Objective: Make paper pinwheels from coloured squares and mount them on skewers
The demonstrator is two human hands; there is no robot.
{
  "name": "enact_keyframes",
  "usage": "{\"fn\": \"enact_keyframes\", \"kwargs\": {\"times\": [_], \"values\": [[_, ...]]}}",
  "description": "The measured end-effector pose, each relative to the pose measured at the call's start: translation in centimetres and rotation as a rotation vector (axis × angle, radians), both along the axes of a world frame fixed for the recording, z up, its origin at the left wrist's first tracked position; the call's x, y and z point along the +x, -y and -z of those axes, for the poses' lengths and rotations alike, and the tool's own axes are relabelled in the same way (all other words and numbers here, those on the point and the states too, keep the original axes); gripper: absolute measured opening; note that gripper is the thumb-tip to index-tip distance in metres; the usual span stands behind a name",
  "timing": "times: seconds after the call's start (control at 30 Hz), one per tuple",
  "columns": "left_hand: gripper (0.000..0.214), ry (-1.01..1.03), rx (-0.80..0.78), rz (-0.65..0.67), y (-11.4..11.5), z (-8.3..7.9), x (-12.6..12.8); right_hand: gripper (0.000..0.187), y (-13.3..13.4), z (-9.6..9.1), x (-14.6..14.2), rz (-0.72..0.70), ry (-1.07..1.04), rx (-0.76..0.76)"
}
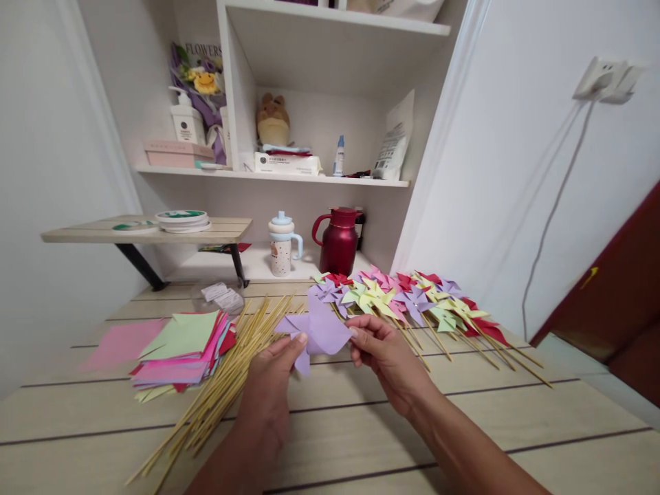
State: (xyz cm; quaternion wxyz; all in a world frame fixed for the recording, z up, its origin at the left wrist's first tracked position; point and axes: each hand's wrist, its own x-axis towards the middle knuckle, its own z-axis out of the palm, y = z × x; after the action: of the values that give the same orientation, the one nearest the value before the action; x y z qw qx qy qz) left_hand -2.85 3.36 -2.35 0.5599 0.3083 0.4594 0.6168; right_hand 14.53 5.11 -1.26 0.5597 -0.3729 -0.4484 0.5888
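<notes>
Both of my hands hold one folded purple paper piece (320,328) above the wooden table (361,426). My left hand (271,385) pinches its lower left part between thumb and fingers. My right hand (384,357) grips its right edge with the fingertips. The paper is partly folded into pinwheel flaps. Just left of my left hand lies a pile of thin bamboo sticks (227,378). Behind the paper, a row of finished paper pinwheels on sticks (412,299) spreads to the right.
A stack of coloured paper squares (180,347) and a pink sheet (121,344) lie at left. A clear bag (219,297), a spotted cup (282,244) and a red jug (339,240) stand behind. Shelves fill the back wall; a small raised shelf (149,230) carries round plates.
</notes>
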Motion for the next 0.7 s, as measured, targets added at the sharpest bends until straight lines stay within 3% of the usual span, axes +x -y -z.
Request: {"fn": "enact_keyframes", "kwargs": {"times": [0.47, 0.7], "values": [[0.033, -0.072, 0.006, 0.12, 0.8, 0.2, 0.6, 0.028, 0.2, 0.0, 0.2, -0.156, 0.015, 0.04], [0.027, -0.142, 0.032, 0.147, 1.3, -0.8, 0.8, 0.052, 0.1, -0.7, 1.5, -0.205, 0.233, 0.337]]}}
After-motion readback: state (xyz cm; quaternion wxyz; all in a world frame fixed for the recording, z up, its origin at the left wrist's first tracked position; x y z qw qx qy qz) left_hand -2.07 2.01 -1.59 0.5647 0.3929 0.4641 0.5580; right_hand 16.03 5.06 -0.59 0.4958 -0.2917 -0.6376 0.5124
